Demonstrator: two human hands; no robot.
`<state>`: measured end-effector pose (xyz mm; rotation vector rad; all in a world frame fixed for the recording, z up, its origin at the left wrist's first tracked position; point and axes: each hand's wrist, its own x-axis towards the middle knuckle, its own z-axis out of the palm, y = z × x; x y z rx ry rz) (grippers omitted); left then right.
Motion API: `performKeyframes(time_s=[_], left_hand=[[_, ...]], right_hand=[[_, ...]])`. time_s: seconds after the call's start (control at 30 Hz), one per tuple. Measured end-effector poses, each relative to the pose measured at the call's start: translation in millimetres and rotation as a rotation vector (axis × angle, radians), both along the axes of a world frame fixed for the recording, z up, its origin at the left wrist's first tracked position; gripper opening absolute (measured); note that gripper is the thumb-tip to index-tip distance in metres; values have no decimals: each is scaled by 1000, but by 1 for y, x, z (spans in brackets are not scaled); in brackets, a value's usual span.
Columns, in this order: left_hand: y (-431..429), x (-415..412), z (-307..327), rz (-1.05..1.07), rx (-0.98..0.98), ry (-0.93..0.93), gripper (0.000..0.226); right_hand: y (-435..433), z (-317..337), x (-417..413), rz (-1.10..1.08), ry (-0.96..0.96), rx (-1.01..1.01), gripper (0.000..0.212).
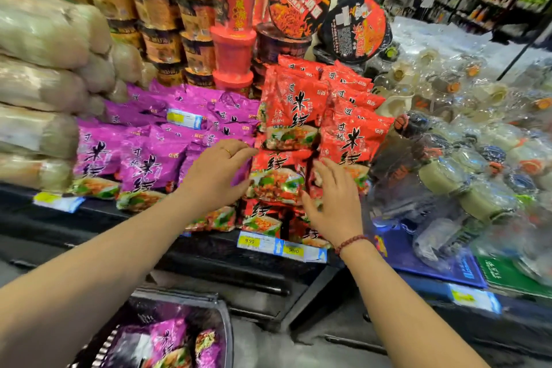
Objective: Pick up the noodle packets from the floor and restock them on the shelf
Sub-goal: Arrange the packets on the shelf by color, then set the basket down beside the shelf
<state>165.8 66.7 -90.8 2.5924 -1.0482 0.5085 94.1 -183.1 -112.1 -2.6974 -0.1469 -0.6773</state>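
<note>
Shelf (209,251) front: red noodle packets (277,182) between left hand (215,176), right hand (331,203).

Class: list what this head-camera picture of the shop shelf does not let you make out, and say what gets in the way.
- Head view: the left hand and right hand cover part of the red noodle packets.
- Head view: the basket is cut off by the bottom edge, so its purple packets cannot be counted.
- Head view: small print on the price labels is too small.
- Head view: wrapped bottles are blurred.
</note>
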Motion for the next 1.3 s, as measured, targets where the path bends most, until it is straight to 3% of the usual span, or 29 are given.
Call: performKeyframes(time_s=[0.37, 0.7, 1.1, 1.3], left_hand=[[207, -113, -55, 323, -3, 147, 55], [346, -222, -183, 772, -16, 479, 51], [359, -307, -390, 1203, -107, 700, 77], [328, -321, -495, 1309, -134, 680, 81]], right_hand=[[191, -35, -35, 327, 97, -31, 56], [317, -137, -50, 580, 447, -195, 62], [371, -368, -41, 705, 811, -348, 53], [364, -492, -57, 532, 1075, -266, 68]])
